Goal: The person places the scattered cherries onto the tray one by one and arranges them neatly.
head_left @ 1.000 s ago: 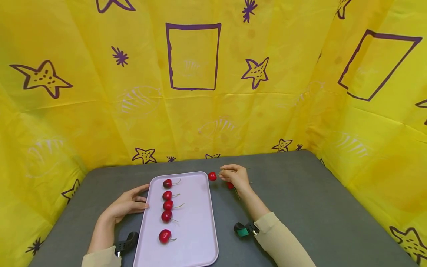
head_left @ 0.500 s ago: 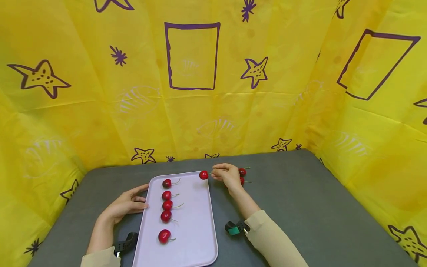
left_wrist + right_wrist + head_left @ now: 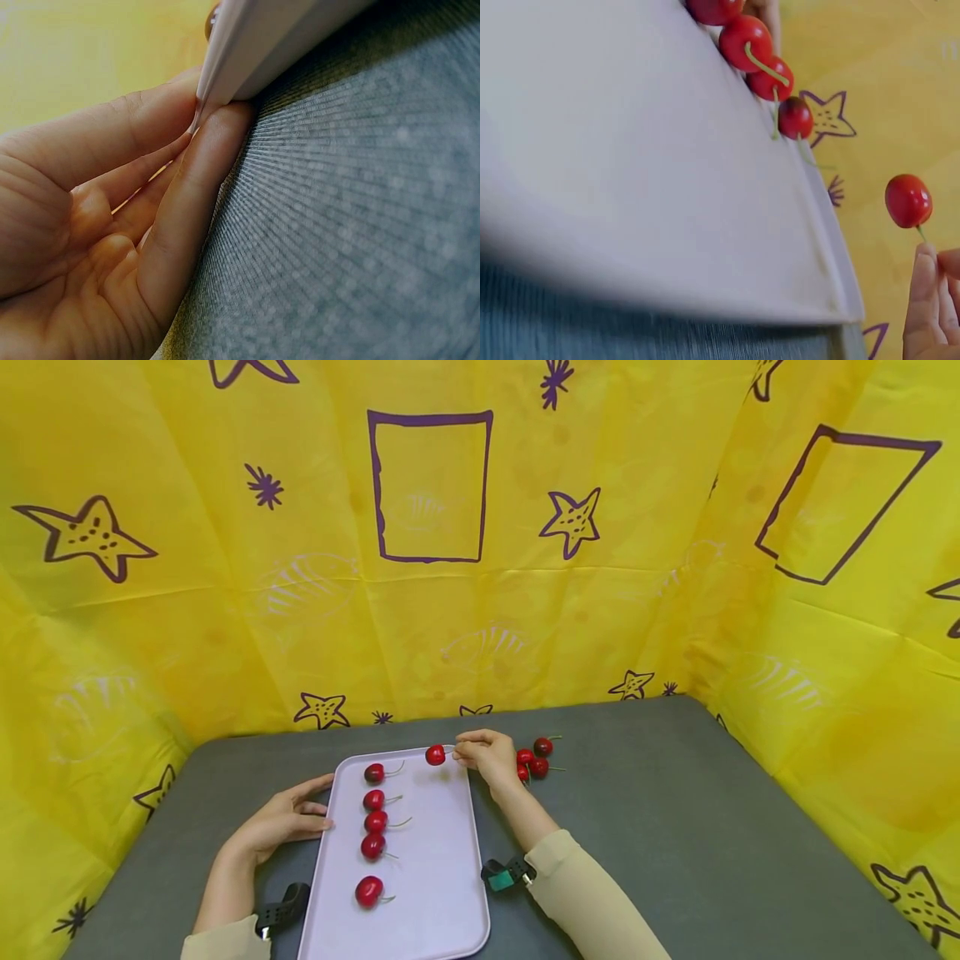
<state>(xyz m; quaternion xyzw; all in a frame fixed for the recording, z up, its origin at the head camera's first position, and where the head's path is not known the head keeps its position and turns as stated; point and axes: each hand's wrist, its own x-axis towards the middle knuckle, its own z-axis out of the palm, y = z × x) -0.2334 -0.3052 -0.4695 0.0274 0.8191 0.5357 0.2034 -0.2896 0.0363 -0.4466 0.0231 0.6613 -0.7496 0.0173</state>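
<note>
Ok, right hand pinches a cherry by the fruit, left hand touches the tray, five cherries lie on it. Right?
Grip's wrong: the right wrist view shows the right hand pinching the cherry by its stem, not the fruit. Left hand touching the tray, five cherries on it: fine.

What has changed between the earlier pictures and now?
The right hand moved left, carrying a cherry by its stem from beside the tray to above it, uncovering loose cherries. The left hand at the tray's edge and the five cherries on it stayed put.
</note>
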